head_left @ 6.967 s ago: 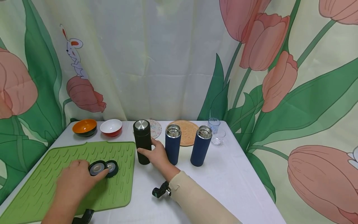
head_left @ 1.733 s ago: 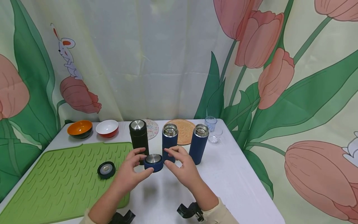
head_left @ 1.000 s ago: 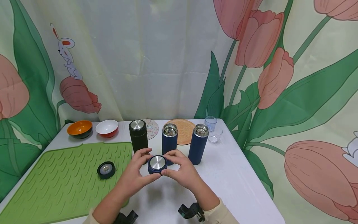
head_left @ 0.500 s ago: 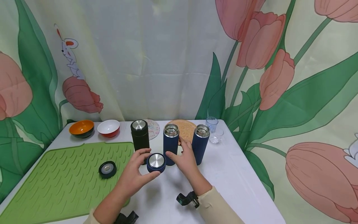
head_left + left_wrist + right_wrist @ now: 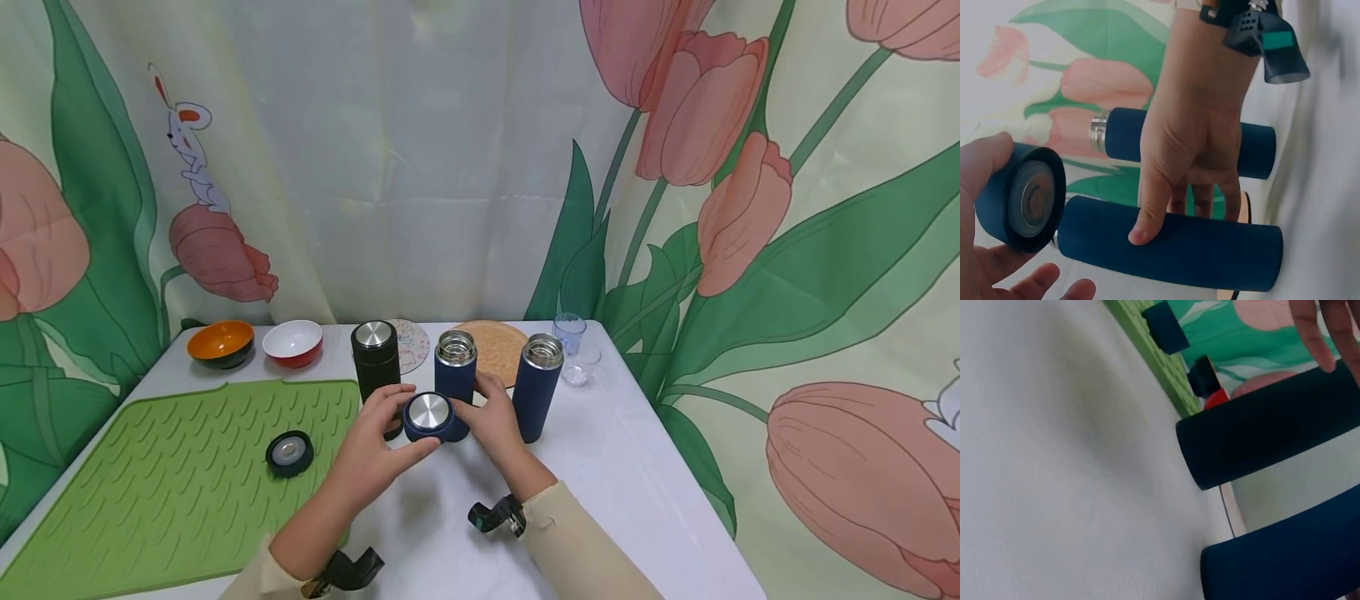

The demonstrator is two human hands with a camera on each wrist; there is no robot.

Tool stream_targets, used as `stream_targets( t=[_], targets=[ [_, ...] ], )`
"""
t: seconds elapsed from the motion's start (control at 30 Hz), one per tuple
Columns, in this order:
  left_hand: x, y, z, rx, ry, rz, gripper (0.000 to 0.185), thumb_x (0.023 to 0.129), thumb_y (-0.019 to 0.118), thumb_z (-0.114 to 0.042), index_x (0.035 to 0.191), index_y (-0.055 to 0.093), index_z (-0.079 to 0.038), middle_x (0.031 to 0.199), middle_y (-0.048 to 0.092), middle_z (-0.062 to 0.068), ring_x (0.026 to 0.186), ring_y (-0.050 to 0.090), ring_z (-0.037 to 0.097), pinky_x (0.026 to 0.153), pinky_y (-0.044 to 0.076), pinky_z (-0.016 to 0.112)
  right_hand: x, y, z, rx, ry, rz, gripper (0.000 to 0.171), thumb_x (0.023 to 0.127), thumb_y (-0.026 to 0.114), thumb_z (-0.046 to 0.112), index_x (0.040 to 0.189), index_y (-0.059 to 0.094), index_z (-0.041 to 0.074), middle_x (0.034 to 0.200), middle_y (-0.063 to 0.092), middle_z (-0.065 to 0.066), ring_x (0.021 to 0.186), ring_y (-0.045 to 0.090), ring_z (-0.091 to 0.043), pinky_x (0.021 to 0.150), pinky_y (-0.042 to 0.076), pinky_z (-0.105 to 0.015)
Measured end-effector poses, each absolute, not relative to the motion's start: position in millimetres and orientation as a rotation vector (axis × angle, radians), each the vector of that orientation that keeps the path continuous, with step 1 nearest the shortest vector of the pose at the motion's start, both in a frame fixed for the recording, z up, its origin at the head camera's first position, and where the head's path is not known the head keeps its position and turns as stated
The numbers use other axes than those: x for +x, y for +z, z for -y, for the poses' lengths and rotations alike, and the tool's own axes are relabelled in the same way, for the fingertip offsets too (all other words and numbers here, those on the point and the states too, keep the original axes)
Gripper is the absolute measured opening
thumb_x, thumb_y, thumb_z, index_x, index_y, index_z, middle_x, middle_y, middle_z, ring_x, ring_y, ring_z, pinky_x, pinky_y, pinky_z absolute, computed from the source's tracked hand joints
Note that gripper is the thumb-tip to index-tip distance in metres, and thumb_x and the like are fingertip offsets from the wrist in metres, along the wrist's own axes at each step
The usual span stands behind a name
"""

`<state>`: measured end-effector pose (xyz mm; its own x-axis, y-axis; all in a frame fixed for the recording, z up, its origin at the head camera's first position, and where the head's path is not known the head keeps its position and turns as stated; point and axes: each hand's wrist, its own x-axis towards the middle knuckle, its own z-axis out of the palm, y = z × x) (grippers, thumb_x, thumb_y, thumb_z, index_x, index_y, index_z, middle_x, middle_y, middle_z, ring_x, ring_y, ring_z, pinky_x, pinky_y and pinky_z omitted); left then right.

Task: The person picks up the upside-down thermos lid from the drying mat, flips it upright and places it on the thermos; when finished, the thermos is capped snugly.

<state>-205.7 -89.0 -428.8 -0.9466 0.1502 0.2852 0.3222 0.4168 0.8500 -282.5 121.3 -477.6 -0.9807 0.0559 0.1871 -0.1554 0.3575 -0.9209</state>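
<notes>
Three flasks [image 5: 454,379], two lids [image 5: 428,414]

My left hand [image 5: 985,250] holds a blue lid [image 5: 1019,197] beside the blue flask [image 5: 1172,250] my right hand [image 5: 1194,137] grips.

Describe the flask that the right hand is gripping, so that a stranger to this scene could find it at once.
On the white table, right of the green mat, three flasks stand in a row. The middle flask is dark blue, with the right hand round its lower part. The black flask has its cap on, and nothing touches the other blue flask.
</notes>
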Motion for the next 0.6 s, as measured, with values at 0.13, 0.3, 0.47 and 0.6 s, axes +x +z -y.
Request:
stream_targets(
  t=[0.13,0.3,0.47,0.6],
  targets=[
    [-215.3,-421.9,80.1,-0.414,-1.595,2.460,0.064,0.085,0.091,-0.033,0.140,0.065,-0.015,0.153,0.053,0.005,0.135,0.060,0.029,0.108,0.056,0.055,-285.9,-478.5,-123.0,0.117,1.702,2.412,0.066,0.085,0.087,0.033,0.146,0.066,0.020,0.141,0.058,-0.009,0.140,0.057,-0.035,0.120,0.039,-0.064],
    [-228.9,-407.1,65.1,-0.459,-1.634,2.321,0.060,0.086,0.090,-0.030,0.138,0.065,-0.016,0.149,0.054,0.008,0.134,0.061,0.031,0.104,0.057,0.058,-287.4,-478.6,-122.1,0.137,1.685,2.442,0.062,0.088,0.086,0.034,0.146,0.067,0.023,0.143,0.058,-0.010,0.140,0.056,-0.035,0.119,0.039,-0.064],
    [-248.2,-397.1,47.8,-0.430,-1.628,2.229,0.060,0.087,0.089,-0.031,0.139,0.063,-0.014,0.145,0.053,0.009,0.138,0.057,0.033,0.105,0.056,0.060,-286.9,-477.6,-119.1,0.115,1.669,2.487,0.061,0.087,0.088,0.041,0.144,0.067,0.032,0.145,0.058,-0.009,0.140,0.055,-0.035,0.117,0.042,-0.063],
    [-264.4,-394.1,35.1,-0.350,-1.617,2.231,0.064,0.089,0.086,-0.037,0.141,0.059,-0.012,0.145,0.053,0.012,0.136,0.059,0.036,0.103,0.056,0.060,-285.5,-477.3,-119.6,0.074,1.708,2.494,0.063,0.086,0.089,0.041,0.144,0.066,0.037,0.143,0.057,-0.007,0.141,0.054,-0.037,0.115,0.045,-0.062]
  ],
)
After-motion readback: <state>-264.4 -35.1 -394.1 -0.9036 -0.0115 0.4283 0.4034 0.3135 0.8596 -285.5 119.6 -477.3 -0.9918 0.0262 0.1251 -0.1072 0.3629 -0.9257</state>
